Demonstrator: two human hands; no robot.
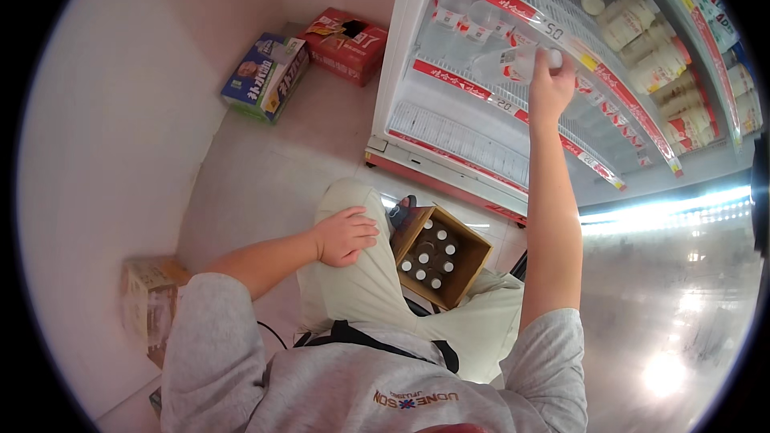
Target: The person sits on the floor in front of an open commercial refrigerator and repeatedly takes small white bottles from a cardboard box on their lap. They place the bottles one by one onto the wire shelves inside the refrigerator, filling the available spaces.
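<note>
My right hand (552, 85) is closed around the white-capped neck of a clear plastic water bottle (504, 65), which tilts over a wire shelf inside an open display fridge (380, 96). Behind it, similar water bottles (478, 21) stand at the left of that shelf, and more run along its right part. My left hand (348, 236) rests on my left knee, fingers slightly spread, holding nothing. Between my legs an open cardboard box (481, 246) holds several dark bottles (424, 258) with white caps.
A blue-green carton (267, 77) and a red carton (346, 45) lie by the wall left of the fridge. Milky bottles (659, 66) fill the upper shelf. The fridge's lowest wire rack (457, 138) is near the floor. To my right is a shiny door panel (668, 288); a box (150, 300) stands behind my left arm.
</note>
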